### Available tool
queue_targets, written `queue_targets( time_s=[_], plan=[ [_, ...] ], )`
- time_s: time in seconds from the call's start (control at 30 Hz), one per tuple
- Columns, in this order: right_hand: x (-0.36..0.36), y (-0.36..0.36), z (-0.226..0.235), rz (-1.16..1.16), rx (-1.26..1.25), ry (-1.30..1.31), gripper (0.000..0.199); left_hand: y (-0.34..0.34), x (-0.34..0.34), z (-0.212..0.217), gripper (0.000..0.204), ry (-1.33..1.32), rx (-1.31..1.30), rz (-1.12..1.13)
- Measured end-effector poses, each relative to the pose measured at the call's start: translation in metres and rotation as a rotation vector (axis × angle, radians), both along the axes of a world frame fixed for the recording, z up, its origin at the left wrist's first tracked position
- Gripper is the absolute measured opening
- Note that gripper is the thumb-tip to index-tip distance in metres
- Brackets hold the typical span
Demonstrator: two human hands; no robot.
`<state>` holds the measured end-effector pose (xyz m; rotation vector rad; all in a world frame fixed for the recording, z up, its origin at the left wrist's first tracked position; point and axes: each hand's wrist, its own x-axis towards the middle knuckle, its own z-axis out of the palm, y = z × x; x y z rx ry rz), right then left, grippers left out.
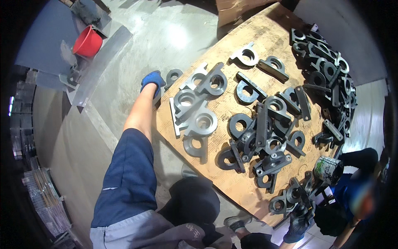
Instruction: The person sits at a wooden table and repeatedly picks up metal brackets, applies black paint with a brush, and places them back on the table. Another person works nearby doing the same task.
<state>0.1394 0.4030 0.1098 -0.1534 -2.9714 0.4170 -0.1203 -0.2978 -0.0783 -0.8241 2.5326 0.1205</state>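
Observation:
My left arm reaches out past the table's left edge. In a blue glove, my left hand point(152, 81) is closed on a dark bearing bracket point(174, 75) with a round hole, held over the floor beside the table. At the lower right, my right hand point(300, 222), in a dark glove with a blue cuff, is closed around a dark metal bracket point(305, 198) at the table's near corner. Its fingers are partly hidden. Grey ring brackets point(203, 121) lie overlapped near the left edge. A tangled heap of dark brackets point(261, 128) covers the middle of the table.
The wooden tabletop point(232, 178) runs diagonally. Many more brackets point(327, 70) are piled along its far right side. A green and white can point(328, 170) stands by a co-worker point(348, 193) at the right. A red bucket point(88, 41) is at upper left, a cardboard box point(238, 10) at top.

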Motion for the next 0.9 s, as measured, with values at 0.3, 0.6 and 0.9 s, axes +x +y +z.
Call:
queue_targets(
  time_s=[0.3,0.6,0.9],
  plan=[
    [-0.022,-0.034,-0.003,0.046,0.150,-0.127,0.040,-0.016,0.008,-0.077,0.054,-0.082,0.180,-0.169],
    [-0.030,-0.009,-0.021,-0.035,-0.205,-0.076,0.037,-0.009,0.028,-0.068,0.034,0.216,0.307,-0.099],
    [-0.026,-0.022,-0.019,0.046,-0.082,-0.143,0.040,-0.010,0.090,0.028,0.029,0.746,1.069,0.634]
  ],
)
